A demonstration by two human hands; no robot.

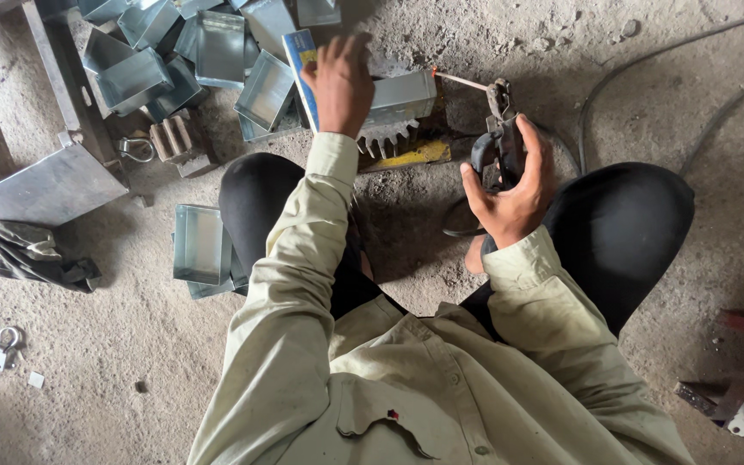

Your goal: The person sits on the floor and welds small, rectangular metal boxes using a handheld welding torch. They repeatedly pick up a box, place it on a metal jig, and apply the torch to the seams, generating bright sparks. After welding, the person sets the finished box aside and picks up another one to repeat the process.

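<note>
My right grip [511, 185] is clenched around the handle of a welding electrode holder [499, 142], fingers wrapped over its dark body, with the thin electrode rod [462, 81] clamped in its head and pointing left; the rod tip sits at the upper right corner of a small galvanised sheet-metal box [399, 95]. That box rests on a toothed gear [387, 138], which lies on the concrete floor [114, 362] just beyond my knees, with a yellow-painted piece [411, 155] beside it. My left grip [340, 82] is laid over the left end of the same box, fingers curled on it and pressing down; a blue and yellow flat carton [300, 65] stands on edge just beside that hand, touching it as far as I can tell. Farther left lies a heap of similar open metal boxes [191, 60], and two more lie stacked near my left knee [202, 245]. A metal shackle [135, 148] lies by a grooved block [174, 138]. Dark cables [647, 65] run across the floor to the right.
</note>
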